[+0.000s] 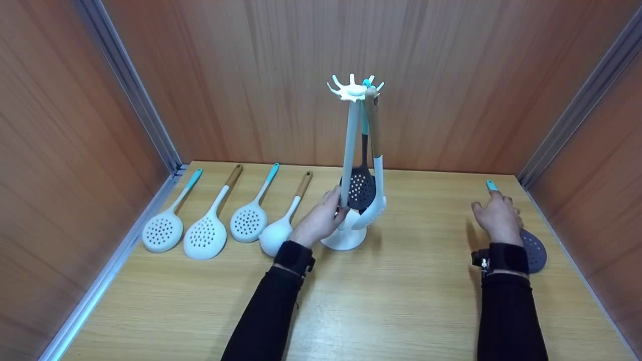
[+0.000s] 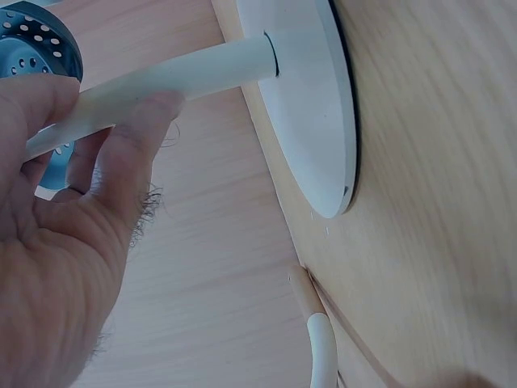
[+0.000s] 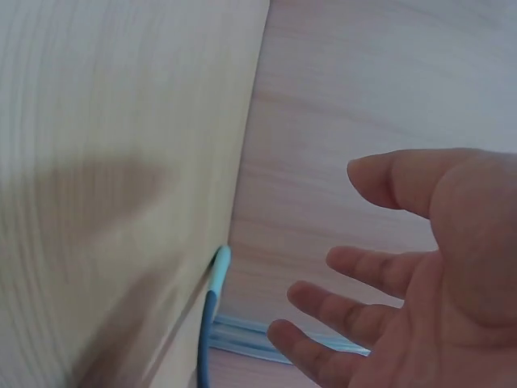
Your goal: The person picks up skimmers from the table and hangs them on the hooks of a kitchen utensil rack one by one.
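Note:
My left hand (image 1: pixel 321 215) holds the pale post (image 2: pixel 210 69) of a white utensil stand (image 1: pixel 344 239), fingers and thumb around it low down. From the stand's pronged top hang a dark perforated skimmer (image 1: pixel 362 188) with a teal handle and a white utensil (image 1: pixel 378 185) with a wooden handle, toothed along its lower edge. At the right, my right hand (image 1: pixel 498 218) hovers over another dark skimmer (image 1: pixel 534 253), partly hiding it. In the right wrist view, the fingers are spread and apart from that skimmer's teal handle (image 3: pixel 218 271).
Left of the stand lie a white skimmer (image 1: pixel 163 231) with a teal handle, a white slotted turner (image 1: pixel 205 238) with a wooden handle, another white skimmer (image 1: pixel 249 222) and a white ladle (image 1: pixel 276 236). Wood-look panels (image 1: pixel 241 100) enclose the table (image 1: pixel 391 301) at back and sides.

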The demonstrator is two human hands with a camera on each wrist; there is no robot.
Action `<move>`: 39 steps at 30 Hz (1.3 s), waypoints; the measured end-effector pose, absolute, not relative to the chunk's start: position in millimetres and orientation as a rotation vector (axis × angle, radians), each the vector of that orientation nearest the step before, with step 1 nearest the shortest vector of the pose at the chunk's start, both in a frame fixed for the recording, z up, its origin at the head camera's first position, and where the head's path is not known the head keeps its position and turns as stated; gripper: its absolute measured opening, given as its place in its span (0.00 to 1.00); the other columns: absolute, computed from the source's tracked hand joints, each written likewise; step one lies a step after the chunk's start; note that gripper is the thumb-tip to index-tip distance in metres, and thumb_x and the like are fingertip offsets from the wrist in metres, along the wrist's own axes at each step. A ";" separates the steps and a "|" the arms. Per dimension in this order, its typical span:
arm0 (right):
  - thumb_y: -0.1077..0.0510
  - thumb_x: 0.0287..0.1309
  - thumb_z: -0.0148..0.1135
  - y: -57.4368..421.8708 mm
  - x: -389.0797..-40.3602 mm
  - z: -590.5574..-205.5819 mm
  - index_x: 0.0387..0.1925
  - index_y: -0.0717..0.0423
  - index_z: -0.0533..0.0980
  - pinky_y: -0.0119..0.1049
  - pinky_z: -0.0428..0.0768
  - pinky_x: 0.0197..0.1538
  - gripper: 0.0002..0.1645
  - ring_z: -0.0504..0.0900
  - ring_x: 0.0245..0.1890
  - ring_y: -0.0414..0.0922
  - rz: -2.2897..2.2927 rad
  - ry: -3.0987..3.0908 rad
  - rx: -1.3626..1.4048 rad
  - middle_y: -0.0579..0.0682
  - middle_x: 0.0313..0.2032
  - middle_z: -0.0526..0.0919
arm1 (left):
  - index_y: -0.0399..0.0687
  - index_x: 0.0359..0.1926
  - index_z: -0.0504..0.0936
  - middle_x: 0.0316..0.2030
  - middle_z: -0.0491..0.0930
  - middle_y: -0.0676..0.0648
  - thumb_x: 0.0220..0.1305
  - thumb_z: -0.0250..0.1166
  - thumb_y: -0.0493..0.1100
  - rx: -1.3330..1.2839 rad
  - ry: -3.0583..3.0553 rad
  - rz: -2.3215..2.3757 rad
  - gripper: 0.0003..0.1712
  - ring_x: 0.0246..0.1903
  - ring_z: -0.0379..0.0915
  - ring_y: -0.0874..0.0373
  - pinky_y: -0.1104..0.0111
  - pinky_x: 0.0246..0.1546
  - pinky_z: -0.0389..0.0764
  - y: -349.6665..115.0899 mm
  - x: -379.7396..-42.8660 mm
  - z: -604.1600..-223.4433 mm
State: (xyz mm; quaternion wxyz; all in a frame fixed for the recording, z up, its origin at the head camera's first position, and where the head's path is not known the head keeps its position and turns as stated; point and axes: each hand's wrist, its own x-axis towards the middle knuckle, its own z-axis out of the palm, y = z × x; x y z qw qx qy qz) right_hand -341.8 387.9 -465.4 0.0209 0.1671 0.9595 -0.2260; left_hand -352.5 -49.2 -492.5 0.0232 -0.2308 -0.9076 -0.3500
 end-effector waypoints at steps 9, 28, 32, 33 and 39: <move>0.39 0.77 0.46 400.1 -341.4 -473.8 0.80 0.71 0.47 0.80 0.56 0.72 0.50 0.57 0.70 0.85 -0.694 2.945 0.541 0.83 0.74 0.55 | 0.55 0.74 0.60 0.66 0.74 0.41 0.82 0.55 0.45 -0.753 -2.776 -1.064 0.26 0.65 0.79 0.48 0.57 0.61 0.86 -49.5 -352.8 -493.5; 0.40 0.76 0.45 410.7 -338.3 -484.4 0.79 0.72 0.49 0.77 0.50 0.74 0.48 0.55 0.71 0.85 -0.722 2.883 0.593 0.85 0.72 0.56 | 0.59 0.75 0.59 0.69 0.72 0.43 0.82 0.55 0.47 -0.695 -2.829 -1.121 0.27 0.66 0.78 0.49 0.57 0.60 0.87 -48.8 -353.6 -492.6; 0.40 0.76 0.44 413.0 -339.4 -484.2 0.81 0.72 0.45 0.77 0.46 0.76 0.50 0.52 0.72 0.86 -0.726 2.846 0.619 0.85 0.74 0.54 | 0.59 0.75 0.59 0.67 0.73 0.44 0.82 0.55 0.46 -0.700 -2.824 -1.113 0.27 0.66 0.78 0.49 0.58 0.60 0.87 -48.8 -353.3 -492.0; 0.40 0.76 0.44 413.5 -339.6 -484.2 0.80 0.72 0.45 0.76 0.46 0.76 0.50 0.52 0.72 0.86 -0.725 2.840 0.621 0.85 0.74 0.54 | 0.59 0.75 0.59 0.67 0.73 0.44 0.82 0.55 0.46 -0.700 -2.822 -1.116 0.27 0.66 0.78 0.49 0.58 0.59 0.87 -48.7 -353.1 -491.9; 0.40 0.75 0.42 413.6 -338.6 -485.3 0.80 0.74 0.45 0.76 0.50 0.74 0.51 0.53 0.71 0.87 -0.734 2.844 0.614 0.86 0.71 0.57 | 0.56 0.74 0.60 0.67 0.74 0.41 0.82 0.55 0.45 -0.735 -2.787 -1.096 0.26 0.64 0.79 0.48 0.58 0.59 0.87 -49.1 -352.6 -492.6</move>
